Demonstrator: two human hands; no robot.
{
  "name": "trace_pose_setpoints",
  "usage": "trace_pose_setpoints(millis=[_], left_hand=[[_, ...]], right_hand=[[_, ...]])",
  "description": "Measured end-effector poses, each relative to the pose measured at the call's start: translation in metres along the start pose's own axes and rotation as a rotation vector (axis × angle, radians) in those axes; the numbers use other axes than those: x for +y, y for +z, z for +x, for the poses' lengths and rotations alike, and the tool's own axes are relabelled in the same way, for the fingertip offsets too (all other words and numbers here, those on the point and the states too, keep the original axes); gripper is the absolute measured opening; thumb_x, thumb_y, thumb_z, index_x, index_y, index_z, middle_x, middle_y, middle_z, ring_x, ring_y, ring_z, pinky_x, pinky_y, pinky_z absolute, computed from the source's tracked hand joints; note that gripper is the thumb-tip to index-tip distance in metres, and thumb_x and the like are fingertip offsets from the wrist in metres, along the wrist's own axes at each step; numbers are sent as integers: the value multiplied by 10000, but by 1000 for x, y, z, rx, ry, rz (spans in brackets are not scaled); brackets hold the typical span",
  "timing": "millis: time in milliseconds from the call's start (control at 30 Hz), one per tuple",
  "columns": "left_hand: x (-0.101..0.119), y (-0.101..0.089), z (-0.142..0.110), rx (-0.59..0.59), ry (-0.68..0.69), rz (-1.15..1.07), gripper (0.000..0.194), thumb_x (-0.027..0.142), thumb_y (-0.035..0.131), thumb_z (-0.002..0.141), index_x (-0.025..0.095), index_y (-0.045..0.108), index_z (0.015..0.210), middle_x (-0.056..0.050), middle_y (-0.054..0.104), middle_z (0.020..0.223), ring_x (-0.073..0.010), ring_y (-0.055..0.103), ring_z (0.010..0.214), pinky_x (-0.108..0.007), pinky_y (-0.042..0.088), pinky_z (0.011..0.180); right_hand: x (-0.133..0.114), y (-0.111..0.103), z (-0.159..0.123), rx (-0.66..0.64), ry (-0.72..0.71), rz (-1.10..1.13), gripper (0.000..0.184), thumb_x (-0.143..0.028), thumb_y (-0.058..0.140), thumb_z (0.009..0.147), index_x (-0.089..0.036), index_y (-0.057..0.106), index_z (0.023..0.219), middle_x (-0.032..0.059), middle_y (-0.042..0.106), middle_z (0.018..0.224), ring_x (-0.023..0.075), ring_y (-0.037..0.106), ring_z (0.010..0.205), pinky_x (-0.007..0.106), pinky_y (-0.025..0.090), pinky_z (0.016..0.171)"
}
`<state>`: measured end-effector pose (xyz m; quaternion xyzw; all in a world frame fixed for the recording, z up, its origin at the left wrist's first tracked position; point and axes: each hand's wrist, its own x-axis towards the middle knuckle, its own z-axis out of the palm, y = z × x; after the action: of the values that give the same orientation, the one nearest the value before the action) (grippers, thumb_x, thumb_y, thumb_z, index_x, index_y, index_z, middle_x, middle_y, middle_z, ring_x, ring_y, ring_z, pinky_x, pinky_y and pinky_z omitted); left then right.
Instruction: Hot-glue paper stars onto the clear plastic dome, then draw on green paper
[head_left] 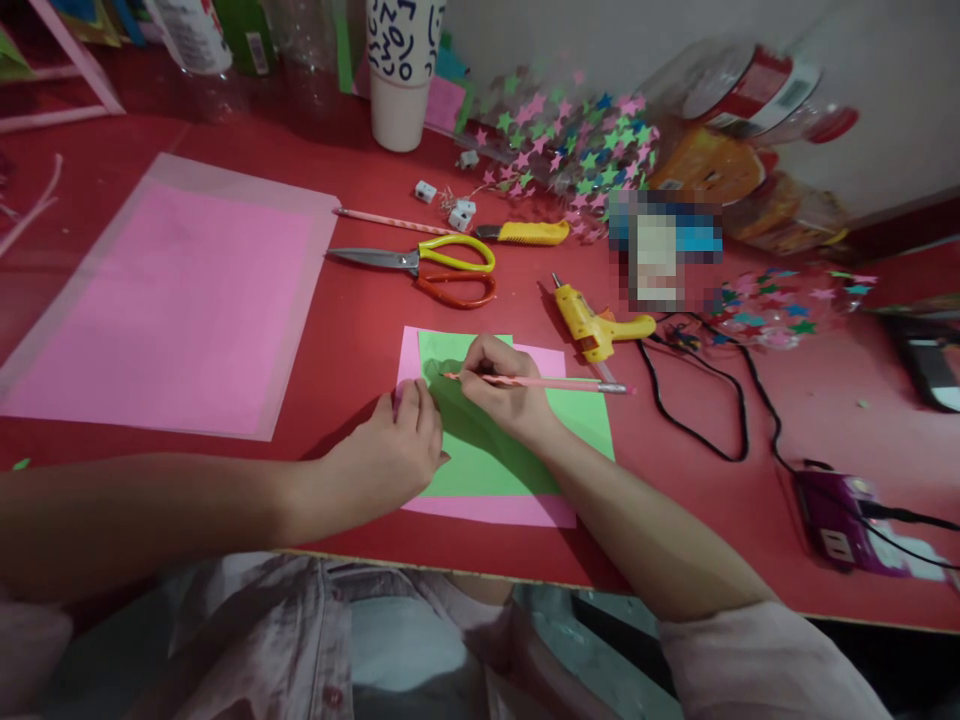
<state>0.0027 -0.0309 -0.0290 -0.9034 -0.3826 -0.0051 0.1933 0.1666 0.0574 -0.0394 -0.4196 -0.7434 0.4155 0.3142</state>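
My right hand (pixel 506 390) grips a pink pencil (pixel 562 384), its tip touching the upper left of a green sheet of paper (pixel 517 470). A faint drawn outline shows beside the tip. Flat across the sheet's left edge rests my left hand (pixel 397 440), fingers extended and holding nothing. Beneath the green sheet lies a pink sheet (pixel 495 508), its margins showing at the top, left and bottom. Both sheets lie on the red table (pixel 345 400).
Scissors (pixel 416 260), a yellow cutter knife (pixel 525 233), another pencil (pixel 390 219) and a yellow glue gun (pixel 592 325) lie beyond my hands. Larger pink paper (pixel 165 310) is at left. A patterned cup (pixel 401 90) and star cutouts (pixel 570 150) stand behind; a purple power strip (pixel 832 515) sits right.
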Motion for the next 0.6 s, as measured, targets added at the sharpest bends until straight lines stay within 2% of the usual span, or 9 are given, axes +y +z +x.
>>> trace_pose_setpoints(millis=[267,600], left_hand=[[1,0,0,-9,-12,-19,419,282,452,953,-51,650,1114,-302,675,1104,-342,685,996,-380,579,734],[2,0,1,-1,-18,-17,426,266,455,950,-79,638,1119,-318,670,1098,-351,685,987,-384,578,726]], right_hand=[[-2,1,-1,-20,43,36,155,-166,538,735,-215,433,631,-71,415,548,71,347,500,227,265,477],[-1,4,-1,-66,63,55,137,-243,580,798,-203,504,691,-44,510,616,83,425,558,232,328,524]])
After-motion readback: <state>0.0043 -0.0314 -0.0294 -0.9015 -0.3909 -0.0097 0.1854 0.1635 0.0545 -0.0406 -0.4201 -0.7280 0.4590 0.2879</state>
